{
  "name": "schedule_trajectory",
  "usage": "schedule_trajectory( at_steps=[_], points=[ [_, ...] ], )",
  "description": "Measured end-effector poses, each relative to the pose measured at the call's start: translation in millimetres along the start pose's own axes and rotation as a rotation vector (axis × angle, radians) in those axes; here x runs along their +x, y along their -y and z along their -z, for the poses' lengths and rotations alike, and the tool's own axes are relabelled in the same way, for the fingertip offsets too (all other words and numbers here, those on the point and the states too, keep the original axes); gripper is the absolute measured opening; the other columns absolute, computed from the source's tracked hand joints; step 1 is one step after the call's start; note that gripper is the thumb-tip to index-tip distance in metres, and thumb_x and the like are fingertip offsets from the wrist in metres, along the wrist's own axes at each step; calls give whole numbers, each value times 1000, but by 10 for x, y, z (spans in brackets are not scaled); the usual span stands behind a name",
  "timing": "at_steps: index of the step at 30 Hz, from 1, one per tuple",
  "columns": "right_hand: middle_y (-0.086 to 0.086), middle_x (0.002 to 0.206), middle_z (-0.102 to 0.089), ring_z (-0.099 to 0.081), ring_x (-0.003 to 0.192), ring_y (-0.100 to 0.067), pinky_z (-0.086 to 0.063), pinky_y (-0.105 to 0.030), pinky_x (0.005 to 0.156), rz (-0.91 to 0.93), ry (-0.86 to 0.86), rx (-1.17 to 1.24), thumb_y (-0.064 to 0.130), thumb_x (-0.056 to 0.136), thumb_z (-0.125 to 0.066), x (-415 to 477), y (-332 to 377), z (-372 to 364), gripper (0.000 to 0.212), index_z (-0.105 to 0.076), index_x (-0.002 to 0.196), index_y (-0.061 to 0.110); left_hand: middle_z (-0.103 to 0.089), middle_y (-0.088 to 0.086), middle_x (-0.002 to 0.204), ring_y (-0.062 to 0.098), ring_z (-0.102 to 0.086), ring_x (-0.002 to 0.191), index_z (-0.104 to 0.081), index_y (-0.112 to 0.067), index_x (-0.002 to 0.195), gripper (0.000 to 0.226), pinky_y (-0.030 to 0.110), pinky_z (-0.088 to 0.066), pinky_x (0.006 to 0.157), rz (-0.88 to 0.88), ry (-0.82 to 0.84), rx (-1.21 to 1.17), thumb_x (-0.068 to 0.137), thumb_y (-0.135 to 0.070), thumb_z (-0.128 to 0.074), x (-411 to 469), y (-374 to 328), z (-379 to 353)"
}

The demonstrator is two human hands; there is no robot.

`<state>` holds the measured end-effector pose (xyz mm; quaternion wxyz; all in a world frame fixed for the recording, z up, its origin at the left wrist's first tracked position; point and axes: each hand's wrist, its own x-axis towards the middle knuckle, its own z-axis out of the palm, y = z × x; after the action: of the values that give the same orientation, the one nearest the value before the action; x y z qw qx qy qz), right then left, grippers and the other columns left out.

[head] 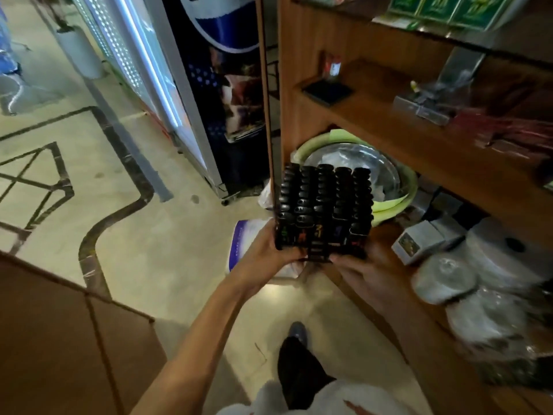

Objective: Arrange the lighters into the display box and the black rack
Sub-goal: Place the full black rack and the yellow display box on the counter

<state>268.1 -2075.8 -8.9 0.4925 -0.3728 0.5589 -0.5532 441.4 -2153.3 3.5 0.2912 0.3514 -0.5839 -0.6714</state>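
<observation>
A black rack point(318, 255) filled with several rows of black lighters point(326, 202) is held up in the air in front of a wooden shelf unit. My left hand point(263, 251) grips its lower left corner. My right hand point(363, 269) grips its lower right side from below. The lighters stand upright, with their dark caps facing the camera. No display box is visible.
The wooden shelves point(389, 127) on the right hold a green basin with a metal bowl point(359, 163), small boxes point(416, 242) and wrapped plates point(443, 280). A drinks fridge point(191, 85) stands at the left of the shelf unit. A brown counter point(59, 339) fills the lower left.
</observation>
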Motion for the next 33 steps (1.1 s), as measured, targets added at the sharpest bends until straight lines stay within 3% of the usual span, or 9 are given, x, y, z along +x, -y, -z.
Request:
schedule_trajectory(
  at_steps=[3, 6, 12, 18, 24, 27, 29, 31, 33],
  points=[
    [-4, 108, -70, -62, 112, -18, -50, -29, 91, -102, -102, 244, -13, 80, -58, 578, -5, 16, 41, -58, 116, 7, -64, 6, 99, 17, -59, 87, -48, 3, 119, 41, 29, -48, 72, 21, 38, -42, 81, 8, -63, 622, -92, 157],
    [-6, 102, -72, -67, 102, -17, -54, -23, 78, -109, -113, 361, -22, 80, -49, 1076, 92, 112, 42, -56, 114, 3, -65, 2, 93, 11, -63, 79, -47, 4, 121, 44, 22, -50, 64, 37, 94, -58, 80, 15, -59, 1212, -180, 264],
    [4, 93, -73, -67, 95, -5, -51, -14, 76, -65, -124, 268, -19, 86, -45, 1876, 283, 287, 39, -50, 123, -5, -69, 1, 82, 14, -65, 71, -59, -12, 98, 33, 26, -54, 63, 46, 167, -29, 80, 15, -58, 2251, -333, 417],
    [-11, 117, -65, -59, 116, -22, -51, -27, 92, 34, -267, 232, -11, 84, -53, 2523, 321, 393, 41, -51, 123, 2, -71, 2, 96, 12, -69, 89, -57, -5, 116, 41, 20, -53, 72, 61, 317, 73, 78, 11, -66, 3244, -409, 549],
    [11, 115, -67, -57, 117, -7, -47, -30, 99, 89, -444, 143, 3, 83, -64, 3068, 371, 434, 45, -63, 109, 39, -66, 15, 114, 26, -64, 105, -58, -1, 118, 45, 37, -54, 86, 114, 489, 119, 76, 6, -70, 4161, -410, 568],
    [-23, 116, -63, -56, 115, -37, -40, -59, 101, 42, -548, 94, 11, 79, -68, 3229, 387, 477, 26, -69, 104, 18, -66, 12, 114, 25, -64, 106, -60, -4, 117, 49, 38, -53, 84, 140, 494, 137, 71, 4, -75, 4460, -407, 517],
    [-42, 116, -49, -46, 112, -56, -36, -68, 96, 11, -599, 73, 10, 79, -71, 3309, 376, 517, 35, -57, 104, -9, -69, 9, 106, 18, -69, 94, -62, -7, 112, 45, 26, -55, 72, 182, 503, 112, 71, 7, -74, 4604, -402, 475],
    [-47, 113, -44, -45, 106, -59, -48, -62, 87, -3, -645, 78, 12, 77, -75, 3367, 369, 563, 45, -53, 104, -16, -70, 6, 98, 14, -70, 85, -64, -8, 105, 37, 20, -54, 64, 202, 548, 112, 74, 9, -71, 4716, -403, 437],
    [-26, 94, -67, -66, 91, -37, -55, -35, 68, -23, -706, 30, 17, 72, -76, 3406, 379, 605, 27, -68, 93, 2, -69, 8, 100, 15, -70, 85, -64, -10, 102, 34, 21, -55, 63, 204, 583, 120, 75, 10, -70, 4815, -410, 408]
  ],
)
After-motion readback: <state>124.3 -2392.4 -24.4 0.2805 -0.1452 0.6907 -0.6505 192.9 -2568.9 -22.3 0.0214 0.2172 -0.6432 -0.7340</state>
